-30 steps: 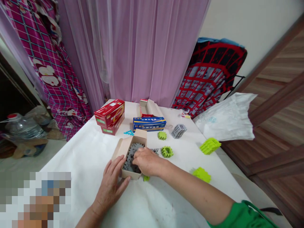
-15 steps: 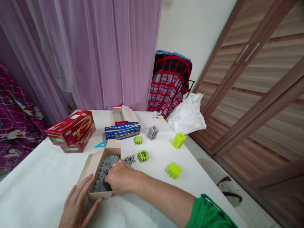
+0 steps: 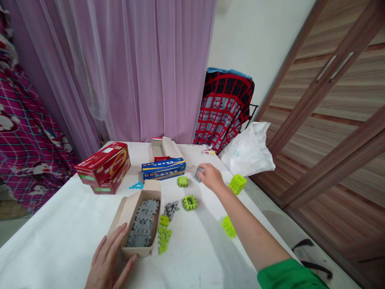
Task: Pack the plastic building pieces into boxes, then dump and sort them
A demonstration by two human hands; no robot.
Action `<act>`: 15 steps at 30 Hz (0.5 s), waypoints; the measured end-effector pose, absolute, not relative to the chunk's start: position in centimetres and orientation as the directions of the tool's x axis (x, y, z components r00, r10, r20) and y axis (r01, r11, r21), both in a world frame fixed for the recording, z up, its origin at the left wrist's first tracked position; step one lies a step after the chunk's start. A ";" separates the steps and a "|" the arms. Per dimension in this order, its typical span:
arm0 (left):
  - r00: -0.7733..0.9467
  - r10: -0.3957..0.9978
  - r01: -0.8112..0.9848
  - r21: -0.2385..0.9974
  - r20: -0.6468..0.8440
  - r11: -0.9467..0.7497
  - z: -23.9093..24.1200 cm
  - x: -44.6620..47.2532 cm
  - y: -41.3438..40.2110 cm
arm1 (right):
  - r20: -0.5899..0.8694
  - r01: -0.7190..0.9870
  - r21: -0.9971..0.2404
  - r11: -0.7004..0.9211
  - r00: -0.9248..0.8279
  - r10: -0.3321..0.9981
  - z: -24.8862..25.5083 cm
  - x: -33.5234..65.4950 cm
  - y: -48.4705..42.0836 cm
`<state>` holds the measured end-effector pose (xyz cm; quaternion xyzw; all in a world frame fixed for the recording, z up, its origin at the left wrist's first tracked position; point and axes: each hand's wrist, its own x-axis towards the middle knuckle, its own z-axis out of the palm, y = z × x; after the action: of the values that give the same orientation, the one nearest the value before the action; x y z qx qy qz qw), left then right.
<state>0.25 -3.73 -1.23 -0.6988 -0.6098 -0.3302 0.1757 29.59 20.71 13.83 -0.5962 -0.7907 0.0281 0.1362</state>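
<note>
A small open carton stands near the front of the table, holding grey interlocking tiles packed flat. My left hand touches its near left corner, fingers and thumb spread. Farther back, my right hand has its fingers closed round a stack of grey interlocking tiles, partly covered by the fingers. Loose green tiles and grey tiles lie to the carton's right. A green hollow cube and a smaller green block sit between the carton and my right arm.
Two stacked red boxes are at the left, by a blue piece. A blue box stands before another open carton. Green blocks lie near the right edge, with a white bag beyond.
My right hand has left the carton and moved back and right to the grey stack. Green tiles its arm covered now show. My left hand stays at the carton; the view has shifted slightly.
</note>
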 end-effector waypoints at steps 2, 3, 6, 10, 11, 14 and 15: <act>0.032 0.743 0.967 0.167 0.669 -0.192 -1.2 0.3 -3.8 | 0.231 0.969 -0.212 0.129 -0.079 0.970 13.2 31.1 23.2; 0.029 0.745 0.967 0.169 0.666 -0.189 -1.1 0.3 -3.8 | 0.222 0.974 -0.212 0.083 -0.035 0.974 12.8 31.5 24.2; 0.030 0.751 0.970 0.163 0.660 -0.182 -1.2 0.1 -3.9 | 0.148 0.981 -0.193 0.028 0.001 0.989 11.4 31.7 26.0; 0.035 0.789 0.969 0.171 0.613 -0.176 -1.8 -0.4 -4.0 | 0.118 0.988 -0.149 0.030 -0.013 0.993 10.2 30.7 26.8; 0.037 0.795 0.969 0.172 0.605 -0.177 -2.0 -0.5 -3.9 | 0.111 0.990 -0.138 0.030 -0.015 0.994 10.1 30.5 26.9; 0.038 0.779 0.970 0.165 0.626 -0.179 -2.2 -0.7 -3.8 | 0.082 0.994 -0.107 0.022 -0.013 0.997 10.0 30.1 27.1; 0.041 0.773 0.971 0.158 0.633 -0.181 -2.1 -0.6 -3.8 | 0.078 0.995 -0.101 0.020 -0.012 0.997 10.0 30.1 27.2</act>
<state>-0.65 -3.79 -2.14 -0.7034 -0.6196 -0.3094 0.1599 30.08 27.16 10.04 -0.6999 -0.7113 0.0088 0.0633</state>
